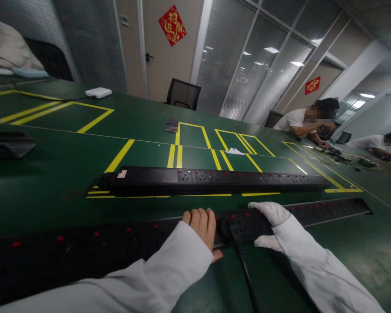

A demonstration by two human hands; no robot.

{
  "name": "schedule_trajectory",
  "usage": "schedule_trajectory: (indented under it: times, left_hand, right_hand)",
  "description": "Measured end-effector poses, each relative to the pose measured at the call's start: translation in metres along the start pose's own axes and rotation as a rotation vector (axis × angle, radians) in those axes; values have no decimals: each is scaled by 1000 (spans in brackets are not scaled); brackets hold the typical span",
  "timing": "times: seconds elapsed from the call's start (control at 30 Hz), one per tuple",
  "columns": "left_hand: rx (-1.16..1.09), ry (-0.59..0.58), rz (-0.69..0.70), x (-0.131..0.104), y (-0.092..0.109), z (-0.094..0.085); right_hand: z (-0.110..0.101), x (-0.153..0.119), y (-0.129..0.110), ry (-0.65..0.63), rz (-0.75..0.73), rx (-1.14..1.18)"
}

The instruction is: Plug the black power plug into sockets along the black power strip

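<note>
A long black power strip (140, 238) with a row of red lights runs across the near part of the green table. My bare left hand (200, 226) grips it near the middle, its fingers over the far edge and its thumb at the near edge. My right hand (272, 217), in a white glove, holds the same strip farther right, fingers on top and thumb at the near side. Between my hands a black plug (230, 231) sits at the strip's sockets, its cord hanging toward me. Just beyond lies a second black power strip (156, 178) with a small label.
Yellow tape (120, 154) marks out boxes on the green table (61, 174). A dark object (8, 144) lies at the left, a white box (98, 92) farther back. Crumpled white paper (235, 151) lies beyond the second strip. People sit at the far left and right.
</note>
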State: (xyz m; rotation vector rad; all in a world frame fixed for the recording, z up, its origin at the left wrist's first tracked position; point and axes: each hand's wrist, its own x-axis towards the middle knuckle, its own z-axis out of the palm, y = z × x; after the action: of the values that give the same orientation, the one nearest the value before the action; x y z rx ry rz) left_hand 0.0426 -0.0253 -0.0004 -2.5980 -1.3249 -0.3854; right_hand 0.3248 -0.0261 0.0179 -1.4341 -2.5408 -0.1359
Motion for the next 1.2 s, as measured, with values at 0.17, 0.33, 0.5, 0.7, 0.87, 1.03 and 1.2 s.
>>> schedule_trajectory:
  times: [0.17, 0.33, 0.5, 0.7, 0.87, 1.03, 1.2]
  left_hand:
    - [60, 30, 49, -37, -35, 1]
    - [68, 82, 19, -66, -60, -1]
    - [48, 65, -11, -71, -67, -12]
    - [42, -83, -94, -48, -57, -23]
    - [4, -8, -117, -39, -50, -3]
    - [64, 153, -143, -47, -46, 7]
    - [60, 63, -120, -48, -45, 0]
  right_hand:
    - [9, 12, -41, 29, -34, -23]
    - [20, 22, -69, 134, -107, -97]
    - [14, 36, -86, 122, -175, -196]
    - [5, 72, -138, 199, -431, -136]
    - [21, 99, -152, 186, -310, -185]
    - [32, 103, -145, 310, -318, -305]
    - [29, 102, -148, 325, -310, -281]
